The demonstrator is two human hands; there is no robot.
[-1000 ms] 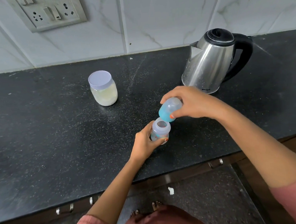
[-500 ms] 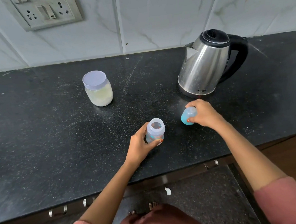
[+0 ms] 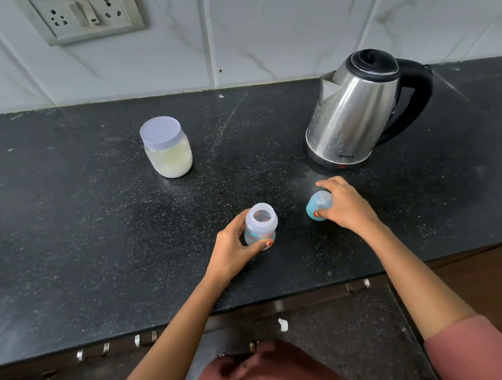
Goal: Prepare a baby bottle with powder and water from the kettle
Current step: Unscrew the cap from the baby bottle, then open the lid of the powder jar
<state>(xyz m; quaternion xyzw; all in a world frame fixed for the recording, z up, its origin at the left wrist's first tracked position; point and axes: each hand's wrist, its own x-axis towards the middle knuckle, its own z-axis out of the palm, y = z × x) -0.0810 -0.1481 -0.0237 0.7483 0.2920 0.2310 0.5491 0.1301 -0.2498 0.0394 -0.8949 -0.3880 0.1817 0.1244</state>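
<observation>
A second ago the right hand (image 3: pixel 345 206) held the blue cap (image 3: pixel 318 205) just above the bottle's mouth. It has since carried the cap off to the right and lowered it, and the cap now appears to sit on the dark tabletop (image 3: pixel 69 215), just near of the kettle (image 3: pixel 354 116) and well apart from the bottle (image 3: pixel 260 223). The right hand has not let go: its thumb and fingers are curled round the cap from the right and far sides, with only the cap's left side showing. The bottle stands upright at the near middle of the tabletop with its mouth open, and from above it looks to have nothing in it, though the view down the neck is too small to be sure. The left hand (image 3: pixel 233 249) grips it low on the body, the fingers (image 3: pixel 241 217) wrapped round the far left side and the thumb pressed across the near side, so the neck and rim are free. In my judgement the opening step is done and the bottle is ready to be filled. The powder jar (image 3: pixel 166 148), far left of the bottle, is lidded, and nothing touches it or the kettle, so the right hand would have to release the cap first.
</observation>
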